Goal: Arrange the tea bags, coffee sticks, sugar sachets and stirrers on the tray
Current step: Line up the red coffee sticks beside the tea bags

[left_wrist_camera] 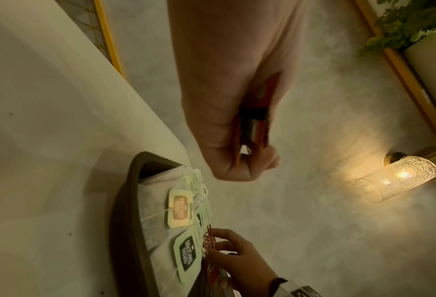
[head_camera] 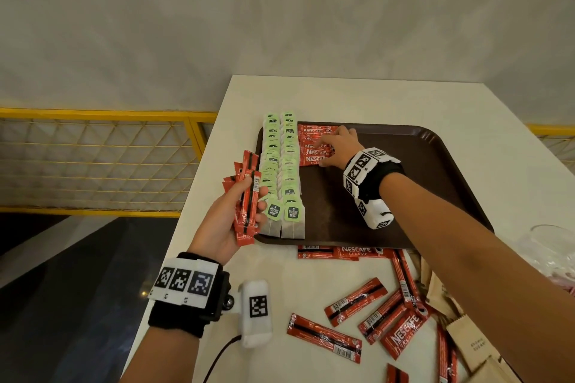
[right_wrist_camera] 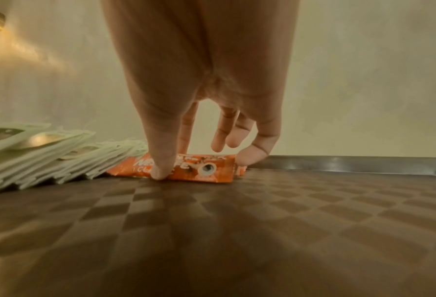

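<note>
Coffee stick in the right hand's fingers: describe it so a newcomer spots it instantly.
On the brown tray, right of the two tea bag rows, red coffee sticks lie crosswise in a short column. It's the nearest stick, logo up, pinched by the right hand.

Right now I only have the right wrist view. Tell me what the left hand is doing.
Observer: The left hand grips a bundle of Nescafe coffee sticks, held above the table beside the tray's left edge.
Operator: Report what's lying off the tray.
Observer: Loose Nescafe sticks lie scattered on the table at the tray's near side, with brown paper sachets beside them.
</note>
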The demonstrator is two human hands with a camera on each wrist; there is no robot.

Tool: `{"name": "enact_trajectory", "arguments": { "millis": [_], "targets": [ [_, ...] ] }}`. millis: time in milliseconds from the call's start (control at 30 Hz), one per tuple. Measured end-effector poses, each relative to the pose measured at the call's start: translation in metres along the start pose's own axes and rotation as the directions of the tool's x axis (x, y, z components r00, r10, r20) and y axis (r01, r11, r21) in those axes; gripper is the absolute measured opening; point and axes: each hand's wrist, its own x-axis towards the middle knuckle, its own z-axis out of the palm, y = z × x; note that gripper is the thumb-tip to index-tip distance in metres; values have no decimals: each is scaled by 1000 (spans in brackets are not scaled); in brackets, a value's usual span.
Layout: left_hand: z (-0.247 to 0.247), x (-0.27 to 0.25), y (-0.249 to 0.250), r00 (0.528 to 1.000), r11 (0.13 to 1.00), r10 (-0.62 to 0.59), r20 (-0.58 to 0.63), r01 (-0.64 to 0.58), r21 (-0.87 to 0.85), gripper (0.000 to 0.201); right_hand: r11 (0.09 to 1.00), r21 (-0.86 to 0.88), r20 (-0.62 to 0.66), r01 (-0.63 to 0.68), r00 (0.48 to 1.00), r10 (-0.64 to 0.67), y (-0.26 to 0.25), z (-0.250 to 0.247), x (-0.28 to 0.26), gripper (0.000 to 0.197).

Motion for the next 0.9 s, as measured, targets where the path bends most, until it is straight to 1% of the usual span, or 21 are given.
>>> {"name": "enact_trajectory", "arguments": {
  "millis": [133, 233, 300, 467, 533, 600, 633, 667, 700, 733, 767, 833, 867, 900],
  "targets": [
    [3, -1, -2, 999, 999, -46, 6, 46, 7, 29, 998, -65, 25, -3, 1000, 4, -1, 0, 4, 50],
    [1, 1, -2, 999, 999, -48, 3, 48, 16, 30, 994, -108, 28, 2, 1000, 1, -4, 2, 6, 50],
    [0, 1, -2, 999, 999, -40, 8, 40, 11, 30, 994, -108, 27, 10, 1000, -7, -4, 2, 6, 51],
    [0, 2, -2, 997, 1000, -29, 70, 28, 9, 33, 997, -77, 17, 29, 999, -27, -5, -5, 0, 50],
    [0, 3, -3, 997, 999, -28, 78, 25, 42, 32, 997, -17, -46, 73, 996, -74, -14, -13, -8, 45],
    [3, 3, -2, 996, 996, -27, 86, 20, 86, 33, 973, 160, -171, 167, 975, -139, -30, -25, -21, 38],
    [4, 4, -3, 996, 995, -22, 88, 13, 102, 34, 932, 283, -208, 227, 963, -172, -39, -32, -30, 36],
    [7, 6, -4, 996, 994, -13, 83, 4, 109, 36, 871, 408, -203, 272, 958, -204, -50, -39, -41, 34],
    [9, 7, -4, 997, 994, 2, 73, -9, 109, 38, 809, 515, -153, 283, 959, -239, -61, -45, -53, 33],
    [11, 8, -5, 998, 994, 15, 65, -21, 103, 39, 778, 569, -77, 267, 959, -273, -71, -48, -67, 36],
    [13, 10, -5, 998, 995, 25, 63, -31, 91, 39, 790, 558, 0, 252, 953, -304, -79, -48, -81, 41],
    [18, 10, -5, 997, 998, 36, 74, -40, 49, 32, 851, 439, 103, 288, 925, -366, -90, -39, -103, 49],
    [20, 9, -5, 996, 999, 41, 79, -43, 24, 28, 864, 383, 117, 328, 910, -397, -93, -32, -112, 50],
    [22, 8, -5, 995, 999, 47, 83, -48, 3, 29, 862, 359, 100, 358, 904, -416, -93, -26, -118, 47]
  ]
}}
